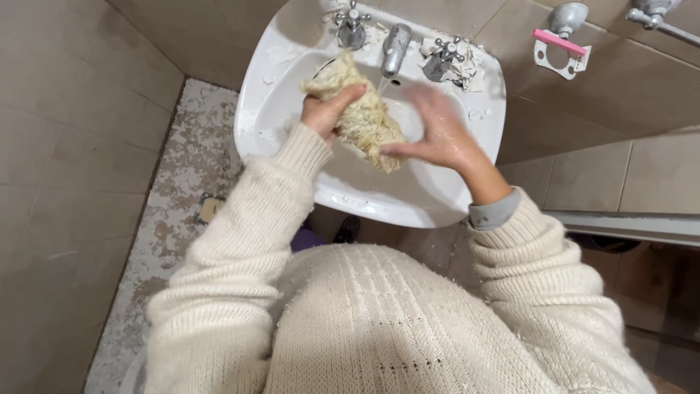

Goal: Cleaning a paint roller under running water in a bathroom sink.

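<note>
Two bare hands working over white ceramic wash basin [292, 87], wall-mounted, oval bowl.

Item: shaggy beige wet cloth bundle [364, 117], fibrous, wrung into a lump; hanging above basin bowl, directly beneath metal tap spout [396, 47].

Left hand [327, 109]: fingers curling closed around upper end of bundle, thumb pressing across top, gripping firmly; cream knitted sleeve [240, 241] reaching to wrist.

Right hand [437, 135]: wet, motion-blurred; fingertips pinching lower end of bundle, remaining fingers spreading loosely beyond it toward basin's far side.

Thin water stream [383, 84] falling just beyond left fingertips, meeting bundle between both hands.

Two metal cross-handle taps [351, 25] standing past fingertips on basin ledge, either side of spout; white crumbled scraps [467, 66] lying near right-side tap.

Wall-mounted holder with pink bar [560, 45] hanging well apart, beyond right hand on beige tiled wall [73, 146].

Speckled grey floor [175, 204] showing below left wrist.
</note>
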